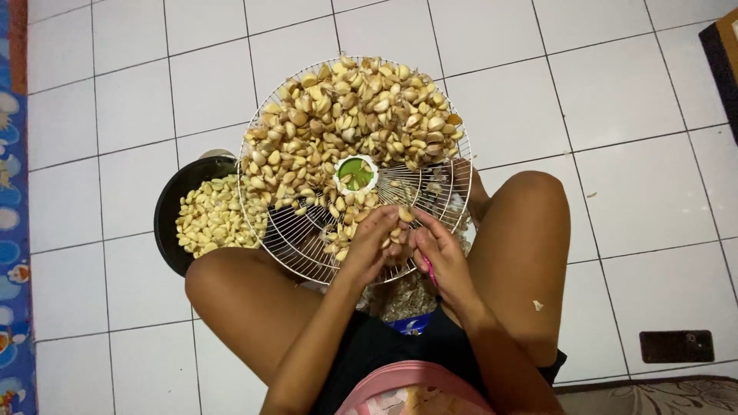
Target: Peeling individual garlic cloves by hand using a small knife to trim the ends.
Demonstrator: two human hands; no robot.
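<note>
Looking straight down at a person seated on the white tiled floor, knees spread, with a round white wire fan guard propped across the lap so it serves as a shallow tray within easy reach. Heaped on its far half is a pile of unpeeled garlic cloves in tan papery skins, kept up and away from the hands, which leaves the near side of the guard mostly open to work over. Both hands meet at that near edge: the left hand has its fingers curled in around a single clove, pinching it steady, while the right hand is closed around a small pink-handled tool, its tip hidden, so I cannot tell what kind of blade it carries. Just beside the left knee sits a round black bowl holding pale peeled cloves, tucked partly under the guard's rim, close enough for a short drop. Loose papery skins lie gathered below the guard, between the thighs, apparently falling through the wires.
</note>
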